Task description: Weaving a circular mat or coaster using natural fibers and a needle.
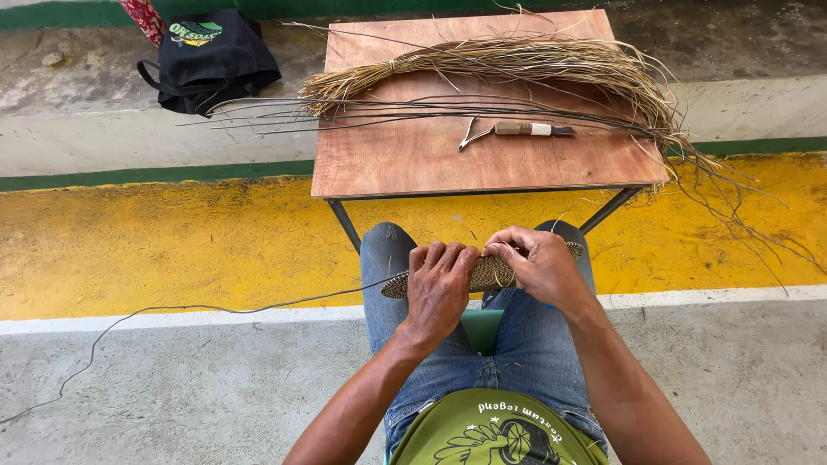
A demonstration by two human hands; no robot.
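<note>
Seated, knees in blue jeans, both hands over the lap working a flat oval woven mat [489,274] of coiled fibre. Left hand [439,282] laid on top of the mat's left half, fingers [448,257] curled and pressed together, clamping it down. Right hand [538,263] on the mat's right half, fingers [508,245] bent in, pinching a thin strand at the mat's upper edge. Mat held level above the thighs, just in front of the tabletop's near edge, ends sticking out either side of the hands. Long dark strand [215,308] trailing from the mat's left end, across the yellow painted strip and down onto the grey concrete floor.

Small wooden tabletop [413,159] on metal legs straight ahead. Bundle of pale dried grass fibres [517,60] lying along its far side, tied near the left end, loose ends spilling off the right edge. Several thin dark rods [413,108] lying just in front of the bundle, overhanging the left edge. Knife with wrapped handle [525,129] near the middle, a small metal awl-like tool [472,135] touching its left end. Black bag [211,58] on the floor, well left of the tabletop.
</note>
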